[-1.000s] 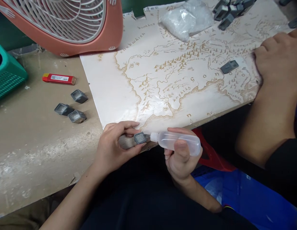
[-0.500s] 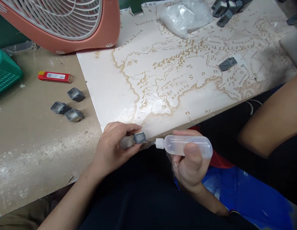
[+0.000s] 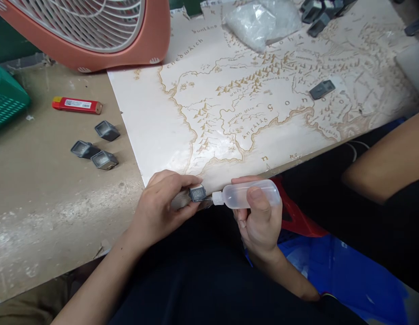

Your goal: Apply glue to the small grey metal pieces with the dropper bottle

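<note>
My left hand (image 3: 162, 205) pinches a small grey square cap (image 3: 197, 193) at the table's front edge, over the lower edge of a map sheet (image 3: 250, 104). My right hand (image 3: 260, 221) is wrapped round a clear squeeze bottle (image 3: 246, 195) held sideways, its white nozzle pointing left and nearly touching the cap. Three similar grey caps (image 3: 94, 144) lie on the bare table to the left, another one (image 3: 322, 89) on the map to the right.
An orange fan (image 3: 94, 31) stands at the back left, with a green basket (image 3: 6, 97) and a red lighter (image 3: 77, 104) nearby. A clear plastic bag (image 3: 260, 20) and more grey caps (image 3: 320, 11) lie at the back. Another person's forearm (image 3: 385, 162) is at the right.
The bottle pulled away to the right, then came back so its nozzle is at the cap again. The other person's hand left the map; only their forearm remains.
</note>
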`<state>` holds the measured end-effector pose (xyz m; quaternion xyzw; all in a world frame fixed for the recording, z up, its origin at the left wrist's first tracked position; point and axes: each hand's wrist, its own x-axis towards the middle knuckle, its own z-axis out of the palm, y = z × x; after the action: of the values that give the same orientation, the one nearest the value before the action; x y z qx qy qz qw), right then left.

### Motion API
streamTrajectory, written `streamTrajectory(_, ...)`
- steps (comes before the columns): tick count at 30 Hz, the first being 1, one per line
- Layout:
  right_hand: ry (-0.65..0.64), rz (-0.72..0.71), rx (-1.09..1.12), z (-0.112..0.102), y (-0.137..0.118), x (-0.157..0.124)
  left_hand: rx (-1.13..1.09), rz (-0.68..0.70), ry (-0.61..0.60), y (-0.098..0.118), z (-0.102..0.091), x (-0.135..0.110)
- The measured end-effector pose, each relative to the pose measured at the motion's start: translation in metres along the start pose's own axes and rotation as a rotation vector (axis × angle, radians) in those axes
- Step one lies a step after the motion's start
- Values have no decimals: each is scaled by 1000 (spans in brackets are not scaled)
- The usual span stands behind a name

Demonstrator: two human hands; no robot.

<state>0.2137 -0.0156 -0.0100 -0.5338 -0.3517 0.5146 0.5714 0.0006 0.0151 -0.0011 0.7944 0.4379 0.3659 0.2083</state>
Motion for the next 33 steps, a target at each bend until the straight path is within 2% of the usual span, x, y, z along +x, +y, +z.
streamTrajectory(3, -23, -11, -67, -2, -8, 5, -6, 23, 1, -1, 1, -1)
streamTrajectory(7, -27, -112, -169, -3, -24, 12, -2, 39, 3, -3, 2, -2)
streamTrajectory(12, -44, -172, -151, -5, -27, 14, -9, 62, 8, -3, 1, 0)
streamTrajectory(18, 18, -121, -109, -13, -16, 12, -24, 78, -22, -3, 0, 1)
streamTrajectory(26, -33, -93, -162, -11, -21, 16, -27, 77, -15, -5, 1, -2)
streamTrajectory(30, -31, -186, -291, -15, -32, 13, -16, 86, -22, -5, 1, -2)
streamTrajectory(33, -29, -287, -312, -15, -32, 9, 32, 54, -18, -3, 3, -2)
